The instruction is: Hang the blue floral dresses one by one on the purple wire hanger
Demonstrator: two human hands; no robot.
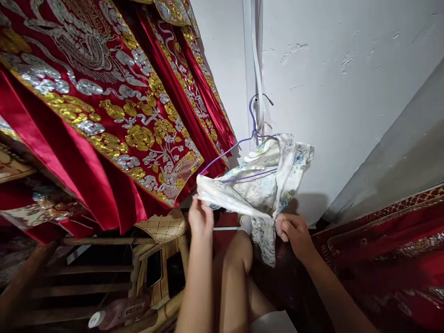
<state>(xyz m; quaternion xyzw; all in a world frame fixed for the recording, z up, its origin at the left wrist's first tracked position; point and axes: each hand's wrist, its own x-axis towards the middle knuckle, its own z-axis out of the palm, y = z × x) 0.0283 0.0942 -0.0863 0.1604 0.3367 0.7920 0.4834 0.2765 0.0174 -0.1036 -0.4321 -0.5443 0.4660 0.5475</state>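
Note:
A white shirt [256, 189] with a blue and green floral print hangs on a thin purple hanger [227, 151]. The hanger's hook sits by a white cable against the wall, and its crossbar shows inside the shirt's open front. At the shirt's left shoulder edge, my left hand [201, 216] pinches the cloth. My right hand [291, 231] is closed on the shirt's front edge, lower and to the right. Folds of cloth dangle beside it. The fingertips of both hands are partly hidden.
Red satin cloth [149, 125] with gold and silver sequins drapes at the left. Below it are a bamboo chair [138, 259], a phone [154, 268] and a pink-labelled bottle [120, 312]. A white wall [329, 92] stands ahead; more red sequinned fabric [391, 245] lies at right.

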